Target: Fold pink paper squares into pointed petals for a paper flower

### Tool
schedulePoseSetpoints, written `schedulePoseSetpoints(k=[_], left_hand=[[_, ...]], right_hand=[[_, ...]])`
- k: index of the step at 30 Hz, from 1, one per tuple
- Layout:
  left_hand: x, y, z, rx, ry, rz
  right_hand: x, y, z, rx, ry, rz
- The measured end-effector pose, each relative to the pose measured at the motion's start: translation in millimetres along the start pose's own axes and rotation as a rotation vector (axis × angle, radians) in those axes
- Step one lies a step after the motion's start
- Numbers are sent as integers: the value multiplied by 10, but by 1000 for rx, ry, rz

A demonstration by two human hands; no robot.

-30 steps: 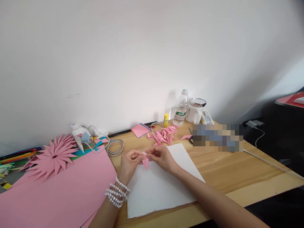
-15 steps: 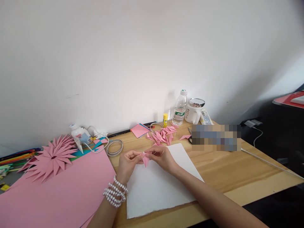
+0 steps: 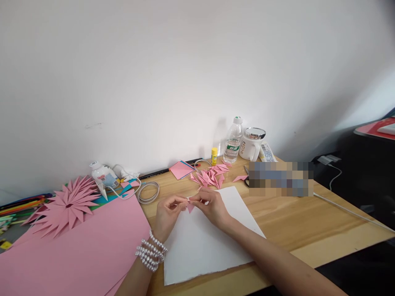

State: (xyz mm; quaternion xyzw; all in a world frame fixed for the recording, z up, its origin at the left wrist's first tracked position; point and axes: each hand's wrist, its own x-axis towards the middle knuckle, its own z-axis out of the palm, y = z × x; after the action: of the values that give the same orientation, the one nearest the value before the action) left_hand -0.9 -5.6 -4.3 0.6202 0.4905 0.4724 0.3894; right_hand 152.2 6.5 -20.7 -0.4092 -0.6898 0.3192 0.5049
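Note:
Between my fingertips is a small folded piece of pink paper (image 3: 190, 207), its point hanging downward. My left hand (image 3: 168, 211), with strings of pearly beads on the wrist, pinches it from the left. From the other side my right hand (image 3: 212, 206) pinches it with thumb and fingers, covering much of its upper part. Both hands are above a white board (image 3: 210, 246). Just beyond them lies a loose pile of folded pink paper pieces (image 3: 208, 177).
At left, pink paper wheels (image 3: 69, 205) rest on a large pink sheet (image 3: 92, 255). A glue stick (image 3: 214, 157), a water bottle (image 3: 233, 142) and a white mug (image 3: 250, 146) stand behind. A coiled cable (image 3: 148, 193) lies left of the board. Scissors (image 3: 246, 181) are partly blurred out.
The hands have shifted very slightly, and less of the pink paper's point shows below the fingers. Both hands still pinch it.

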Motion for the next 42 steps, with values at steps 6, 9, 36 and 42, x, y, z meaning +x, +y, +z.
schedulePoseSetpoints(k=[6,9,36,42], left_hand=[[19,0,-18,-16,157,44],[14,37,-10,-126,86,-85],[22,102,-36,-284,-12,-336],[23,95,-50,-423,-58,-383]], right_hand=[[-2,15,6,50,53,-69],[-3,31,2,9,104,-108],[23,17,33,275,-183,285],[31,-10,2,358,-222,255]])
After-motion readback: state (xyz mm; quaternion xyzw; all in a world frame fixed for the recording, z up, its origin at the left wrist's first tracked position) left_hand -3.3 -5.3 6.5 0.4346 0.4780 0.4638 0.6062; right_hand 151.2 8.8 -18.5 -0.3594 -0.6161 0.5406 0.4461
